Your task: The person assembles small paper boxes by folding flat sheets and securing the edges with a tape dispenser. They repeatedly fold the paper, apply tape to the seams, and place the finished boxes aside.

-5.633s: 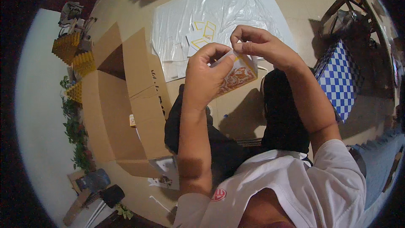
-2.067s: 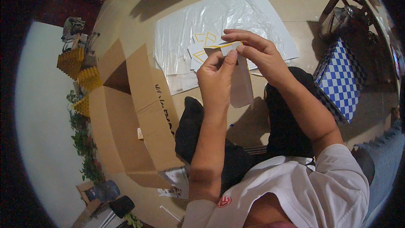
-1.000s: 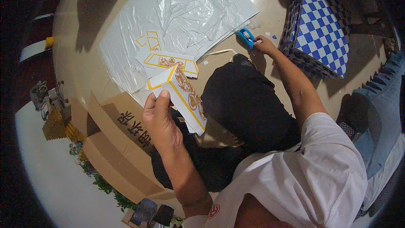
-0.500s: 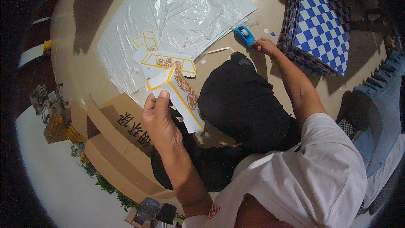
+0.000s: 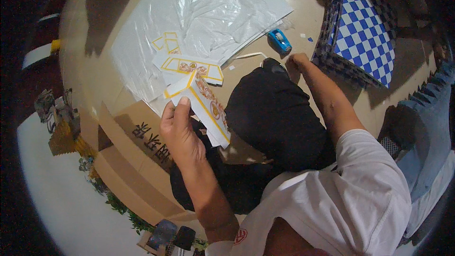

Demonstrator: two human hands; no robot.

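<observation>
My left hand (image 5: 179, 125) is closed, pinching a folded white card piece (image 5: 206, 109) between thumb and fingers. The card has yellow edge lines and a reddish-brown ornamental print, and is bent along a lengthwise crease. Just below a blue tape dispenser (image 5: 279, 41) on the floor, my right hand (image 5: 297, 61) is held closed and apart from it. Its fingers are curled and partly hidden, so what they may hold is too small to make out. Beyond the held card lie flat printed cards (image 5: 192, 68) with the same yellow lines.
Clear plastic film covers large white sheets (image 5: 204, 9) on the floor ahead. A stack of blue-and-white checkered pieces (image 5: 362, 33) stands at right. An open cardboard box (image 5: 135, 180) is at left, beside my bent black-trousered leg (image 5: 275, 114). Small paper scraps lie near the dispenser.
My right hand has drawn back from the end of the tape dispenser, toward me. My left hand keeps the folded card in nearly the same place.
</observation>
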